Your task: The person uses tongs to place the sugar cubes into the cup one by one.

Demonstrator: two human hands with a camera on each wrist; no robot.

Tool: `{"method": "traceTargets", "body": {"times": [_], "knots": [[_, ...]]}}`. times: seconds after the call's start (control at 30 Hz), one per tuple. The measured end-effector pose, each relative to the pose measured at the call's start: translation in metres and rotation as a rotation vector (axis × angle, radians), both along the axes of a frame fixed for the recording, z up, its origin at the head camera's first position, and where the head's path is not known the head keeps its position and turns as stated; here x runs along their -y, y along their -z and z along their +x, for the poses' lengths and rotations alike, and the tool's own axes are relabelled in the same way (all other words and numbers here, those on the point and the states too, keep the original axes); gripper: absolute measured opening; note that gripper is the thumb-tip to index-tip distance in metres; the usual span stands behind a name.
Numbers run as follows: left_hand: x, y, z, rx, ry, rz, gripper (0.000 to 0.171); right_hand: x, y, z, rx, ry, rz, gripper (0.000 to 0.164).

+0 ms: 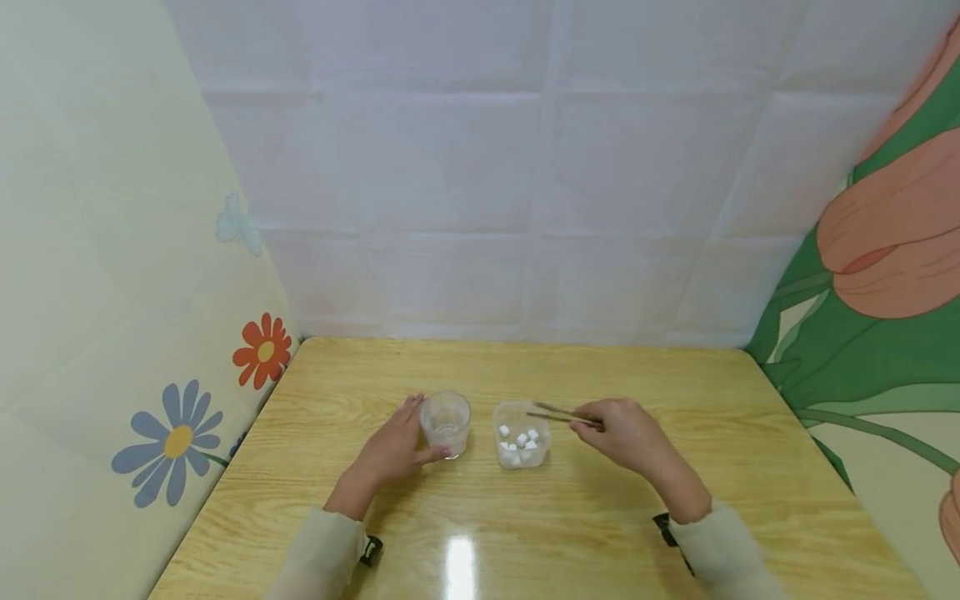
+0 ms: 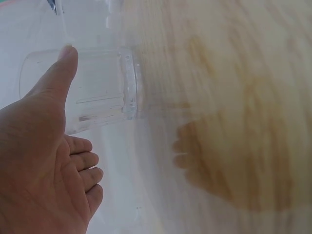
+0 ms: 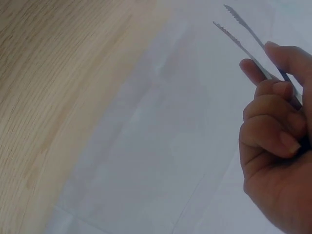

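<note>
At a translucent plastic tub (image 1: 513, 413) of white cubes (image 1: 522, 438), the right hand (image 1: 621, 430) grips serrated tweezers (image 1: 564, 419), probably light, springy, best pinched mid-shank; the left hand (image 1: 390, 451) cups a likely slippery, breakable tumbler (image 1: 446, 423).

On the table (image 1: 555, 533) I monitor remotely: glass (image 1: 450, 433) left, tub (image 1: 512, 414) beside it right, cubes (image 1: 522, 438) in the tub; left hand (image 1: 386, 450) at the glass's left side; right hand (image 1: 622, 429) right of the tub, tweezers (image 1: 572, 414) extending leftward from it; sheet (image 1: 480, 208) behind the table's far edge
</note>
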State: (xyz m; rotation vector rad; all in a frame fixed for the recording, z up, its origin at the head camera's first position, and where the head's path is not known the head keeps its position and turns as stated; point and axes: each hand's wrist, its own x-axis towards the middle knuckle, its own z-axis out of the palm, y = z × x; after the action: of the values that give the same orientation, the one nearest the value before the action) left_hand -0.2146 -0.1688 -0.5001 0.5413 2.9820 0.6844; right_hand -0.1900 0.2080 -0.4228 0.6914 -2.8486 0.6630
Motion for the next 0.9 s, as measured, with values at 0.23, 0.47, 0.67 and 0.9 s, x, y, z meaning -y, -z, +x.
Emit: {"method": "traceTargets", "body": {"times": [0.23, 0.47, 0.67, 0.9], "knots": [[0.000, 0.000, 0.000, 0.005, -0.001, 0.002, 0.108, 0.008, 0.004, 0.000, 0.023, -0.038, -0.013, 0.014], [0.000, 0.000, 0.002, 0.025, -0.010, -0.008, 0.109, 0.014, 0.011, -0.002, 0.004, -0.067, -0.018, 0.014], [0.000, 0.000, 0.002, 0.019, -0.008, -0.002, 0.108, 0.021, 0.017, -0.004, -0.009, -0.082, -0.020, 0.013], [0.000, 0.000, 0.000, 0.012, 0.000, 0.013, 0.106, 0.027, 0.022, -0.006, 0.000, -0.090, -0.004, 0.010]]}}
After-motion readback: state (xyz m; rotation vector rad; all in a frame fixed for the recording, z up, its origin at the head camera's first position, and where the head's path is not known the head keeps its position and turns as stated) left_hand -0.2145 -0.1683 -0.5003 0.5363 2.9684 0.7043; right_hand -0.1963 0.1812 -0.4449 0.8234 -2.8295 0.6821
